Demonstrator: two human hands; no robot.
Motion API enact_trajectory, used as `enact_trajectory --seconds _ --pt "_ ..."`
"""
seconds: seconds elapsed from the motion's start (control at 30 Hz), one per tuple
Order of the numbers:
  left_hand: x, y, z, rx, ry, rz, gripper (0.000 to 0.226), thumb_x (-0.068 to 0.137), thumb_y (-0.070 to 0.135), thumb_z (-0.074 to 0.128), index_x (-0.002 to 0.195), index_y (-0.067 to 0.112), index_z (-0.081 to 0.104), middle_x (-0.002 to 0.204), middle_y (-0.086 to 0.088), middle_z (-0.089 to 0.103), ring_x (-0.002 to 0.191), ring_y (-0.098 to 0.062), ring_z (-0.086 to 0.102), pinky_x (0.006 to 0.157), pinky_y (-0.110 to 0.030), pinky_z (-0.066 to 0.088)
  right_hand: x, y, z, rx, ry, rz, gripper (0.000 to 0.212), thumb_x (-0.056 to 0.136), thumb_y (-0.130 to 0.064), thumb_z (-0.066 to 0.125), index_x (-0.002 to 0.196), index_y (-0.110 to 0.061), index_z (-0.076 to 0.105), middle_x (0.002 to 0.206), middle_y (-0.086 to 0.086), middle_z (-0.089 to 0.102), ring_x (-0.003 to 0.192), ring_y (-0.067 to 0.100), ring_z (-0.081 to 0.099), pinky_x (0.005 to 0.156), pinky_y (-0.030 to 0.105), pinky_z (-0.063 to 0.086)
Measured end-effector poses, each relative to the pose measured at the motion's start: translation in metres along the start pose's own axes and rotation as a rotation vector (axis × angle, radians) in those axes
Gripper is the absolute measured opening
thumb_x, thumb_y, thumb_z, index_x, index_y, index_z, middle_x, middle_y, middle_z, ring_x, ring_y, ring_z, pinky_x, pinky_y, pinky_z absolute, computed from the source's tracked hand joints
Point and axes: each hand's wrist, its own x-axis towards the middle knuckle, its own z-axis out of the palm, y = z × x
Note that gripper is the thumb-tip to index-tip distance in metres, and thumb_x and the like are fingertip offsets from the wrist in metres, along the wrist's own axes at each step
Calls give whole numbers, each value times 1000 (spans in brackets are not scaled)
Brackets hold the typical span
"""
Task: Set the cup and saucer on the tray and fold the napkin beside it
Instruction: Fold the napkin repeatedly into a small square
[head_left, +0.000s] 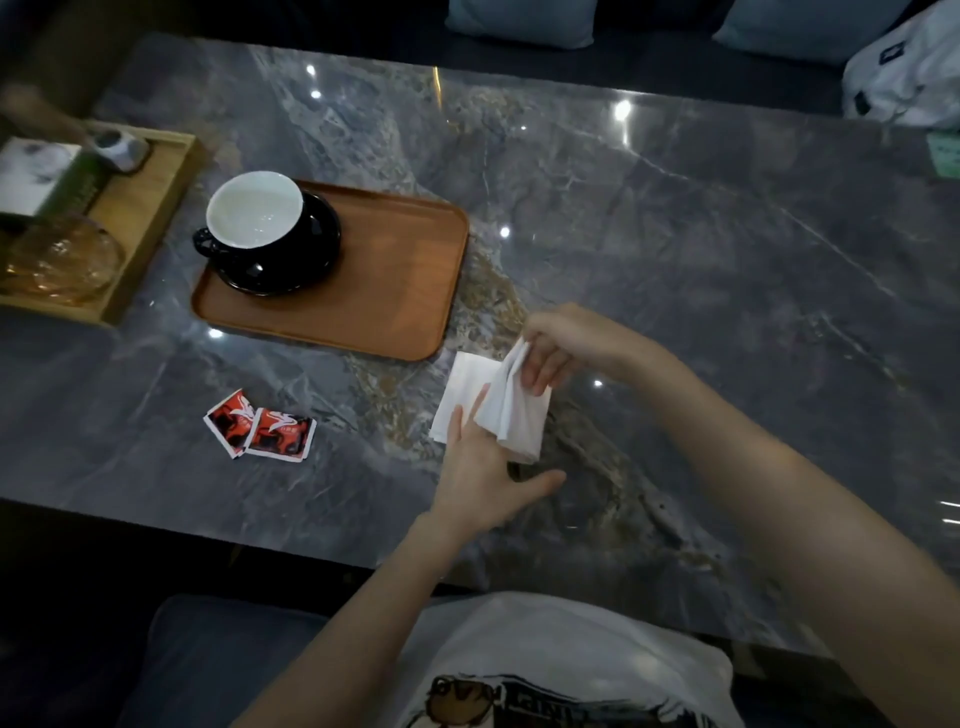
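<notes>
Cup (254, 218) sits on saucer (291, 260), left end of brown tray (395, 291). Napkin (493, 405) lies on table (675, 234) just right of tray, part lifted. Left hand (480, 475) flat, fingers spread, pressing it; right hand (556, 345) pinches raised fold. Fingertips partly hidden by paper.

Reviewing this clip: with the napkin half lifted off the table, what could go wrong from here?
The right hand pinches only one bunched end of the napkin, so the fold may come out crooked or creased. The left hand lies flat on the other part with light contact; the sheet might slide on the glossy table. The cup sits off-centre on its saucer near the tray edge; a nudge could tip it.
</notes>
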Motion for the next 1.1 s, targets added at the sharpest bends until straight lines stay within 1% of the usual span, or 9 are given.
enact_trajectory --seconds 0.07,0.17,0.3,0.4,0.5,0.63,0.87,1.0,1.1 --pt "-11 -1 -5 -378 143 -153 69 65 63 67 119 22 52 109 -3 61 107 -18 57 92 -43 49 5 0 1 -111 33 -76 25 82 -10 43 67 -3 61 59 10 64 52 19 55 54 26 44" --pt "-20 3 -19 -737 289 -364 67 76 30 74 133 23 40 92 -2 61 80 -8 59 67 -16 50 15 -1 6 -287 95 -197 19 82 -12 53 74 -3 68 76 7 65 72 15 56 69 32 44" --pt "-13 -1 -33 -513 402 -403 45 84 24 65 126 11 54 107 -11 67 82 -12 60 63 -8 42 27 -7 17 -373 54 -262 18 82 -15 57 76 -1 67 82 7 60 78 16 51 70 32 40" --pt "-10 -7 -38 -313 385 -398 43 85 29 63 122 10 58 112 -8 67 96 -18 62 72 -18 42 37 -4 27 -338 16 -271 20 85 -13 55 79 3 64 80 18 58 76 18 50 65 28 37" --pt "-9 -10 -43 -253 354 -395 38 84 32 63 116 12 63 103 -6 70 88 -18 64 73 -25 45 45 3 34 -339 36 -280 22 90 -17 53 90 1 64 94 16 63 85 18 53 73 30 38" --pt "-5 -12 -47 -222 298 -395 23 86 24 59 98 7 70 89 -13 73 81 -25 65 73 -34 48 49 7 42 -441 43 -334 14 95 -22 47 88 -13 55 90 2 55 84 15 49 61 17 34" --pt "-1 -24 -54 -327 254 -467 27 89 18 56 82 -3 70 77 -21 71 76 -30 66 73 -33 47 59 16 57 -513 137 -384 26 97 -29 41 106 -8 54 102 14 64 94 27 57 73 33 36" --pt "2 -32 -58 -284 139 -475 34 92 21 49 78 -4 67 79 -23 70 81 -32 64 73 -34 43 61 25 67 -557 238 -436 26 97 -29 40 98 -5 50 94 20 64 89 33 59 67 34 34" --pt "4 -32 -59 -196 72 -460 42 94 25 46 55 10 52 80 -26 65 82 -36 61 67 -36 40 56 34 76 -567 403 -470 25 96 -26 43 92 -3 51 91 20 62 86 33 57 66 33 31"
